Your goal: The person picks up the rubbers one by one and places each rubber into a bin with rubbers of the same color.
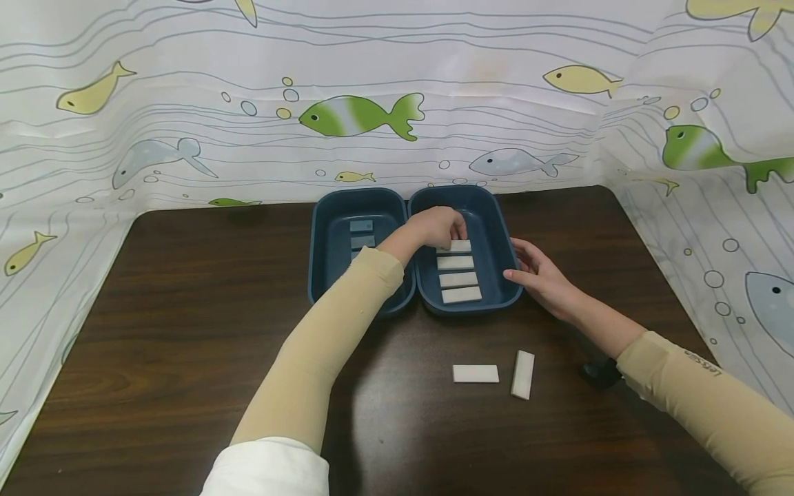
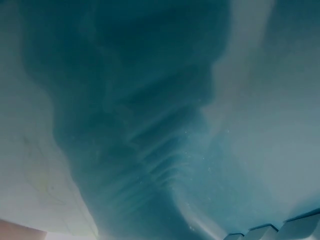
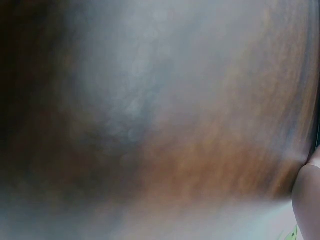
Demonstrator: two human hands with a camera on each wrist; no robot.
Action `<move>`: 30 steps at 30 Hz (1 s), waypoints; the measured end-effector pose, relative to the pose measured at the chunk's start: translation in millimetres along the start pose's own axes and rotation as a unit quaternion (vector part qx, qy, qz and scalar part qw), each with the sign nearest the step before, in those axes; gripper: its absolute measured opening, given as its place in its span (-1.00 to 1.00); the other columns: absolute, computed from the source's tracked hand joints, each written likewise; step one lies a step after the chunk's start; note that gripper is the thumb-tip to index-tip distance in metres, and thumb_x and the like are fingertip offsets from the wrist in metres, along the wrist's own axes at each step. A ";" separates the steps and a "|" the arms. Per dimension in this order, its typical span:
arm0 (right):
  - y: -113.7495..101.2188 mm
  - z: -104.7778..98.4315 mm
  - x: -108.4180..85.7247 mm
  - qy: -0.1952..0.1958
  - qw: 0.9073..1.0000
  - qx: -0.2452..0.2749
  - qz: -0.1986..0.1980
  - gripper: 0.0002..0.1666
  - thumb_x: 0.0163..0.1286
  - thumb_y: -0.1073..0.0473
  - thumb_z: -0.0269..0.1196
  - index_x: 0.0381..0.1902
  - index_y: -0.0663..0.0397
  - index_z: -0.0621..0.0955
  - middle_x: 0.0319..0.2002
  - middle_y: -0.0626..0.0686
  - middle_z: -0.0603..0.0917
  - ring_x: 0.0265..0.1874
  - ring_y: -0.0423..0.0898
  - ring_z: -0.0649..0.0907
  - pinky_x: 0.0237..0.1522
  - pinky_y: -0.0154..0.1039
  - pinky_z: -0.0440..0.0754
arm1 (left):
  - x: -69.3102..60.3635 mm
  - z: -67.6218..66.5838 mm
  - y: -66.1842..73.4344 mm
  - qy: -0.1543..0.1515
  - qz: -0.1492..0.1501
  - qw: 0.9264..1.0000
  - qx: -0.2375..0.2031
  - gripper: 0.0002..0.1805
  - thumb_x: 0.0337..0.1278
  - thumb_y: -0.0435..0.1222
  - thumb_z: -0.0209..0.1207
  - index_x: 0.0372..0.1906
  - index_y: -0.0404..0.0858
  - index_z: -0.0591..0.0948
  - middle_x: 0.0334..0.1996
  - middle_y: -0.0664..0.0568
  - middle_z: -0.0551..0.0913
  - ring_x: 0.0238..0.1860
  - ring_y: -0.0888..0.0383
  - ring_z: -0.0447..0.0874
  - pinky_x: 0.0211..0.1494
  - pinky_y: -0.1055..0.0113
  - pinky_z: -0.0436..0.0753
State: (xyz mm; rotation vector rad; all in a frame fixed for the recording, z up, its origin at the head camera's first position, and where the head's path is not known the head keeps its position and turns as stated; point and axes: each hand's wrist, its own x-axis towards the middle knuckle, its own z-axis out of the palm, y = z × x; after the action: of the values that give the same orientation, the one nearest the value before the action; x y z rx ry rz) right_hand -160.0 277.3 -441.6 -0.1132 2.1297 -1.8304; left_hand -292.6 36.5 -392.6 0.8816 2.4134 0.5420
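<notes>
Reaching into the right blue tray [image 1: 496, 227], my left hand [image 1: 434, 226] has its fingers curled down at the rearmost white block [image 1: 460, 246] and appears to pinch it. Partly hidden by those fingers, this block heads a column of several white blocks [image 1: 459, 279] lying flat. My right hand [image 1: 546, 279] grips the tray's right wall, thumb over the rim and fingers outside. On the table in front lie two more white blocks, one crosswise [image 1: 475, 374] and one lengthwise [image 1: 523, 375]. A blurred finger [image 3: 306, 200] shows in the right wrist view.
Touching on the left is a second blue tray [image 1: 318, 255] with blue-grey blocks [image 1: 362, 226], partly hidden by my left forearm. Both trays stand at the back of the dark wooden table [image 1: 205, 331], near a fish-patterned curtain [image 1: 248, 151]. A small black object [image 1: 598, 374] lies beneath my right forearm.
</notes>
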 end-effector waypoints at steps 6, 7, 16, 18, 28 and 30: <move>-0.4 0.1 0.8 -0.004 1.000 0.002 -0.001 -0.16 0.63 0.27 0.15 0.68 0.23 0.03 0.55 0.36 0.18 0.21 -0.27 0.52 0.14 -0.52 0.64 | -0.3 0.9 -0.8 0.000 0.000 1.000 0.004 -0.60 0.28 -0.55 0.21 0.16 -0.21 0.71 0.12 -0.09 0.70 0.03 0.05 0.59 -0.03 0.32 0.54; -0.5 0.1 0.9 -0.004 1.000 0.003 -0.001 -0.17 0.63 0.27 0.15 0.68 0.23 0.03 0.55 0.36 0.18 0.21 -0.27 0.52 0.14 -0.52 0.64 | -0.3 0.8 -0.8 0.000 0.000 1.000 0.005 -0.59 0.28 -0.55 0.20 0.16 -0.21 0.71 0.12 -0.09 0.70 0.04 0.05 0.59 -0.03 0.32 0.54; -0.5 -0.5 1.0 -0.003 1.000 0.008 -0.001 -0.17 0.63 0.28 0.14 0.68 0.24 0.03 0.54 0.36 0.18 0.20 -0.30 0.54 0.13 -0.51 0.65 | -1.1 -0.4 0.3 -0.003 0.007 1.000 0.006 -0.60 0.28 -0.56 0.20 0.15 -0.23 0.71 0.11 -0.09 0.70 0.04 0.04 0.59 -0.01 0.31 0.55; -0.6 -0.5 1.0 -0.002 1.000 0.007 0.000 -0.17 0.63 0.28 0.14 0.68 0.24 0.03 0.55 0.36 0.18 0.19 -0.30 0.54 0.13 -0.51 0.65 | -1.4 -0.6 0.5 -0.003 0.009 1.000 0.006 -0.61 0.28 -0.55 0.20 0.15 -0.23 0.72 0.11 -0.09 0.70 0.03 0.05 0.59 -0.01 0.32 0.55; -1.3 -0.3 0.8 0.000 1.000 0.002 0.007 -0.17 0.64 0.27 0.14 0.68 0.22 0.03 0.54 0.34 0.19 0.20 -0.29 0.53 0.12 -0.52 0.64 | -2.0 -0.4 1.3 -0.002 0.010 1.000 0.005 -0.60 0.28 -0.57 0.18 0.15 -0.25 0.71 0.11 -0.10 0.70 0.05 0.04 0.59 0.01 0.31 0.56; -1.2 -0.4 0.6 0.000 1.000 0.002 0.007 -0.17 0.64 0.27 0.14 0.68 0.23 0.03 0.53 0.34 0.20 0.19 -0.29 0.53 0.12 -0.52 0.64 | -1.7 0.1 1.3 -0.001 0.010 1.000 0.005 -0.60 0.27 -0.56 0.19 0.15 -0.25 0.71 0.11 -0.10 0.70 0.05 0.04 0.59 0.03 0.29 0.58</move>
State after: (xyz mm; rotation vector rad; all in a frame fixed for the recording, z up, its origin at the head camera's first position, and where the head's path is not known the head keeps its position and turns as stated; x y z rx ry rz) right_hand -160.8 277.3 -440.5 -0.0968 2.1213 -1.8272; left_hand -290.8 36.3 -391.5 0.9094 2.4101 0.5375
